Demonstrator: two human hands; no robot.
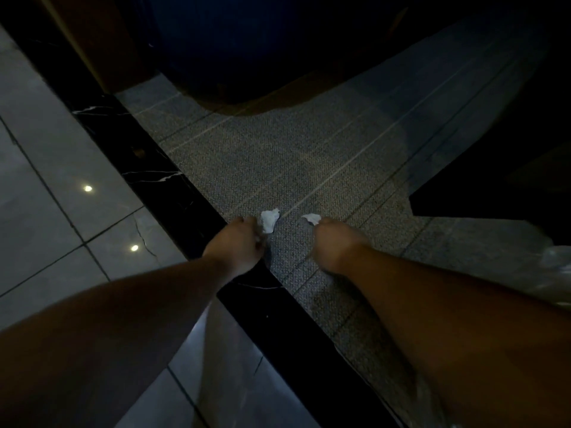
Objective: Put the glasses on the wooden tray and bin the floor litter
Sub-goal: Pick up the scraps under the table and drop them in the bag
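We log two white scraps of litter low on the grey woven carpet (309, 156), close to its edge. The larger crumpled scrap (269, 220) sits at the fingertips of the left hand (238, 247); the smaller scrap (312, 218) sticks out from the top of the right hand (333, 245). The two scraps lie near each other with a strip of bare carpet between them.

Left hand: fingers curled and bunched together, tips touching the near edge of the larger scrap. We read this as a pinch on the paper, though motion blur keeps us from telling how firm the hold is. Right hand: fingers folded in, closed around the near end of the smaller scrap, with only its pointed far end showing.

Both forearms reach down and forward from the bottom corners of the view. The left hand hangs over the black marble strip (173, 193) with white veins that borders the carpet diagonally. Left of that strip lies glossy grey tile floor (46, 168), showing two small round light reflections.

Beyond the carpet, at the top, a large dark blue rounded object (247, 50) stands in shadow. A dark block (494, 180) covers the right side. At the right edge, a piece of clear plastic (556, 267) is partly in view.

No glasses or wooden tray appear in this view.
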